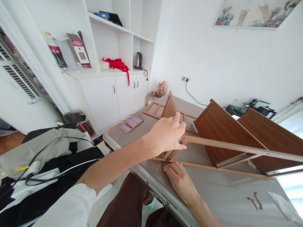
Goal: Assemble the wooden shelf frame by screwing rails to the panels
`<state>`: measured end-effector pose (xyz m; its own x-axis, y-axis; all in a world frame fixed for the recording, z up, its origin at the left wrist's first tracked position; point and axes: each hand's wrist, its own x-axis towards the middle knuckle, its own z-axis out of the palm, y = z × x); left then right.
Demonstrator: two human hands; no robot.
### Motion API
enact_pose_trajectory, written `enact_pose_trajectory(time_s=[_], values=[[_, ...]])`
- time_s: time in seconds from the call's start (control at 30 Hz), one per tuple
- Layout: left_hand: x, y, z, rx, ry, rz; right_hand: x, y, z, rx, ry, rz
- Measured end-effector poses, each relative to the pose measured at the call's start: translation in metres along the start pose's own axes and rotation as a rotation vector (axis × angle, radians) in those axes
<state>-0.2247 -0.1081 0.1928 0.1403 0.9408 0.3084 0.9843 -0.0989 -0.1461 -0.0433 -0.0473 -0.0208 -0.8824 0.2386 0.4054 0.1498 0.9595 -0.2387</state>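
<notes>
A brown wooden rack (227,145) with several panels and light wooden rails lies on its side on the grey table (227,198). My left hand (169,132) reaches across from the left and is closed on the rack's near left end, beside the upper rail's end. Lower down, my right hand (178,178) rests on the table edge side, fingers bent together at the bottom rail (196,165). A small dark piece shows at its fingertips, too small to name.
A phone (132,124) lies at the table's left. Small metal pieces (257,201) and a clear plastic bag (284,205) are at the right. A coffee machine (248,107) stands behind the rack. White cabinets (99,97) line the wall; clothes and cables (49,157) pile at left.
</notes>
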Motion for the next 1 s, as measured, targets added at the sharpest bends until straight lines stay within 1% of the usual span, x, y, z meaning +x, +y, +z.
enact_pose_trajectory(time_s=[0.3, 0.47, 0.77, 0.87, 1.0], values=[[-0.0001, 0.0005, -0.0004, -0.001, 0.007, 0.0, -0.0006, -0.002, -0.0024, -0.061, -0.032, -0.034], [-0.0001, 0.0007, -0.0014, -0.008, -0.007, -0.005, -0.0022, -0.0009, -0.0014, -0.057, -0.026, -0.021], [-0.0004, 0.0004, 0.0012, -0.01, 0.008, -0.008, -0.0004, 0.0002, -0.0006, -0.1, 0.012, -0.013], [-0.0007, 0.0001, 0.0031, -0.009, 0.029, 0.002, 0.0013, -0.0004, -0.0014, -0.083, 0.018, -0.001], [-0.001, -0.0001, 0.0033, -0.003, 0.035, 0.005, 0.0033, -0.002, -0.0026, -0.003, 0.052, 0.053]])
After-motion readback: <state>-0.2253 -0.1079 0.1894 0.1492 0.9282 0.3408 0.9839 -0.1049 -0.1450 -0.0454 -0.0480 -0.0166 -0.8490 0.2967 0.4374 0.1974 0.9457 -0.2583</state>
